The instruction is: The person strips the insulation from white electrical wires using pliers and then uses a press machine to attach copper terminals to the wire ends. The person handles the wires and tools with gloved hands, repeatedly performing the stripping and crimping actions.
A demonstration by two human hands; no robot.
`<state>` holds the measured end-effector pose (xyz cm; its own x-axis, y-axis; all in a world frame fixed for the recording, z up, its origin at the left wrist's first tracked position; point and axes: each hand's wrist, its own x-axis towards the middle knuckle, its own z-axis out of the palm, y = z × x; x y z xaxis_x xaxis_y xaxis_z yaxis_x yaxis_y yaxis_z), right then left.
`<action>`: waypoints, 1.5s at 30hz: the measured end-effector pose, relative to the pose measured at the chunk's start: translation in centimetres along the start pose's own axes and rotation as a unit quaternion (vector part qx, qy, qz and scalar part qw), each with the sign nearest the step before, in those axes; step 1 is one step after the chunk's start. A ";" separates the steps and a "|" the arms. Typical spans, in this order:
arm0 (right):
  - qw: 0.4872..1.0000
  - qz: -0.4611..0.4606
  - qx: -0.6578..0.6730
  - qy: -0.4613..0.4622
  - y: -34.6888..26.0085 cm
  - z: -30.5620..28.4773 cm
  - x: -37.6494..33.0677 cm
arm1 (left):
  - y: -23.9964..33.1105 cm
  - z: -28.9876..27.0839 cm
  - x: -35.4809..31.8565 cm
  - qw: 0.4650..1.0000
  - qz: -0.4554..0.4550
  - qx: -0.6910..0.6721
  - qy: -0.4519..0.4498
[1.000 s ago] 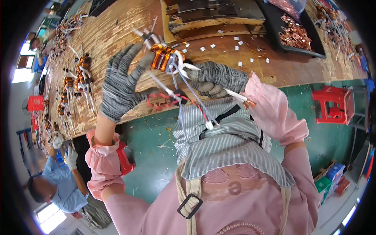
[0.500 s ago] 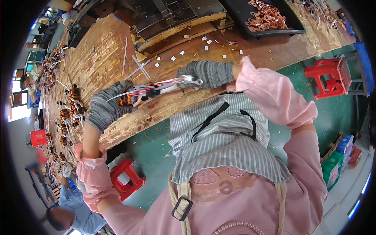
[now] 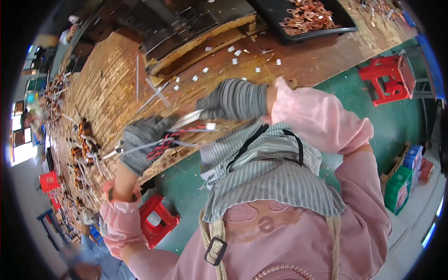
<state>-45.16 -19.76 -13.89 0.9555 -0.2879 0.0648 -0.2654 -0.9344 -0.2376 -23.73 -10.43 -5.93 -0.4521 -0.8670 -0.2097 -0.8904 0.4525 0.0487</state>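
In its grey knit glove, my left hand (image 3: 145, 140) is closed round a bundle of leads above the table edge. A red-and-black sleeved wire (image 3: 160, 147) and thin white leads lie across that glove. The copper coil seen with them earlier is now hidden by the hand. My right hand (image 3: 235, 99), gloved alike, has its fingers closed on a white sleeved lead (image 3: 189, 117) running back to the left hand. Motion blurs the leads between the hands.
Several copper coils (image 3: 84, 149) with white leads lie along the table's left. Ahead stands a dark metal fixture (image 3: 172, 32), with small white chips near it. A black tray (image 3: 322, 31) holds copper terminals. Red stools (image 3: 387, 79) stand on the floor; another person (image 3: 88, 261) is at lower left.
My left hand has turned, hiding the coil and swinging the red-and-black wire below the white lead. The right hand has shifted slightly left and now grips the white lead.
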 end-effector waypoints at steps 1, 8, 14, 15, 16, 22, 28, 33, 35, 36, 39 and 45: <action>1.000 0.001 0.023 -0.002 -0.1 0.1 0.2 | 0.0 0.1 -0.2 1.000 -0.014 0.002 -0.007; 0.808 0.056 0.586 -0.016 1.8 1.4 -3.6 | 0.2 -0.7 -0.2 1.000 0.008 -0.005 -0.009; 0.909 0.157 0.371 -0.107 -1.1 -2.4 -5.6 | 0.2 -0.7 0.2 0.999 0.030 0.023 -0.018; 0.980 0.083 0.169 -0.060 -1.3 -2.5 -5.6 | 0.3 -0.8 -0.1 0.999 0.024 0.013 -0.022; 0.989 0.050 0.130 -0.056 -1.2 -2.7 -5.8 | 0.0 -0.6 0.0 0.999 0.030 0.000 -0.020; 0.988 0.047 0.113 -0.095 1.3 -4.2 -6.9 | -1.4 0.2 0.5 0.999 0.035 -0.029 -0.027; 0.905 0.355 -0.141 0.186 14.6 -8.3 -12.7 | -1.7 1.1 -0.6 0.998 -0.039 0.047 0.000; 0.873 0.422 -0.244 0.000 21.0 -9.1 -11.5 | -3.5 2.5 -1.0 0.999 -0.038 -0.004 0.025; 0.857 0.479 -0.170 -0.085 22.2 -9.5 -10.8 | -2.9 2.1 -0.7 0.998 -0.053 -0.025 0.021; 0.878 0.431 -0.205 -0.013 22.0 -9.1 -11.2 | -2.6 1.9 -1.0 0.998 -0.058 -0.019 0.021; 0.883 0.452 -0.120 0.044 19.4 -10.3 -12.0 | -2.3 1.0 -0.6 0.997 -0.063 -0.039 0.003; 0.629 0.259 0.577 0.453 19.1 -10.6 -12.9 | -0.9 0.0 -1.1 0.992 -0.106 -0.058 -0.021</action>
<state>-63.90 -36.17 -8.95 0.1750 -0.9804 0.0900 0.2580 -0.0426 -0.9652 -22.47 -9.87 -5.73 -0.2532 -0.9296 -0.2680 -0.9666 0.2313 0.1106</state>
